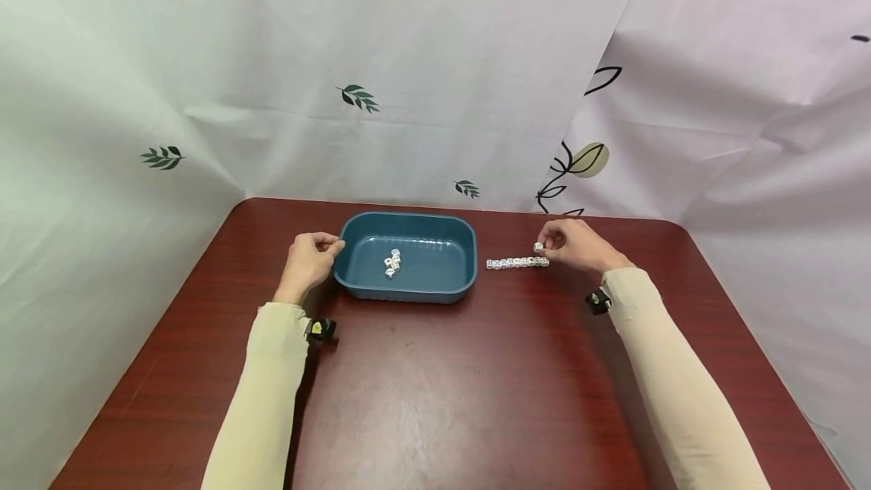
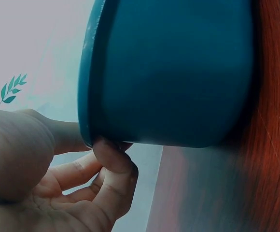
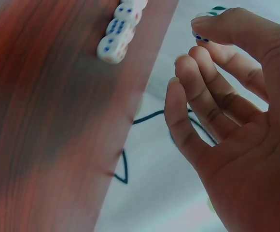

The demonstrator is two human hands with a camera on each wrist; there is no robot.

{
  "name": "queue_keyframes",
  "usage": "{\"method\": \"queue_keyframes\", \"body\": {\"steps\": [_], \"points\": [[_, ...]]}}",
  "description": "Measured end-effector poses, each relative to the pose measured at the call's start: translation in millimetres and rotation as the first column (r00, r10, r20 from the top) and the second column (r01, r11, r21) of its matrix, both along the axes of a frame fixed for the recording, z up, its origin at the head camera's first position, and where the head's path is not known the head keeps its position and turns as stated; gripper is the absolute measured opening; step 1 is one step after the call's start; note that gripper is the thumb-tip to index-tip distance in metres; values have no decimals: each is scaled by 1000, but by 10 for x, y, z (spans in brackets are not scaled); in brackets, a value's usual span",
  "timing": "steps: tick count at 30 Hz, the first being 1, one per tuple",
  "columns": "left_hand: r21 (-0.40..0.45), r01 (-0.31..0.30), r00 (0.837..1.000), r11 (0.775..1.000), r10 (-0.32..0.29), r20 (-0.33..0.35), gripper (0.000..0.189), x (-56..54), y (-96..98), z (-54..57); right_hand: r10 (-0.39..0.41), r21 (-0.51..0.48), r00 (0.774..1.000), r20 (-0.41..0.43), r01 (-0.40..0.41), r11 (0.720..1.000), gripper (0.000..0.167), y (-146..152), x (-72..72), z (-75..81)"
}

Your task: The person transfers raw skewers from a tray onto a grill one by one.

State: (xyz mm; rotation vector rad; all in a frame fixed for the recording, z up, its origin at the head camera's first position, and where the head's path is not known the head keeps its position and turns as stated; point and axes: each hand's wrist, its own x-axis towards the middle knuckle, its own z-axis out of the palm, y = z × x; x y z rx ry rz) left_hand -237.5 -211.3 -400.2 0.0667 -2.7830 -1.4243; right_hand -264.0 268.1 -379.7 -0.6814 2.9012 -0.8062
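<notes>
A blue rectangular plastic tray (image 1: 406, 296) sits on the table, left of centre. Several white dice (image 1: 394, 264) lie in a small cluster on its floor. At the tray's left end my left hand (image 1: 308, 263) pinches the rim; the left wrist view has thumb and fingers at the edge of the tray wall (image 2: 178, 72). To the right of the tray, a row of white dice (image 1: 517, 263) runs sideways. My right hand (image 1: 577, 245) holds one white die (image 1: 538, 246) between thumb and finger, raised just above the row's right end. Blue pips show on that die (image 3: 201, 37).
The reddish-brown wooden table (image 1: 435, 399) has rounded far corners. Behind it hangs a white cloth (image 1: 408, 150) printed with leaves, close to the far edge. Small black devices (image 1: 599, 301) are strapped at both wrists.
</notes>
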Motion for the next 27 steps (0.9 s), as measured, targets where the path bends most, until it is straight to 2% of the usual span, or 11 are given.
{"method": "queue_keyframes", "body": {"steps": [10,18,27], "points": [[3,7,1000,1000,-7,-5,33,5,-5,3,-47,15,999,25,46,999,6,232,5,-105],[3,7,1000,1000,-7,7,33,-3,3,-4,-95,37,993,67,93,995,8,408,-31,-316],[15,13,1000,1000,-13,6,34,7,2,10,-85,21,995,59,84,996,10,377,-16,-402]]}}
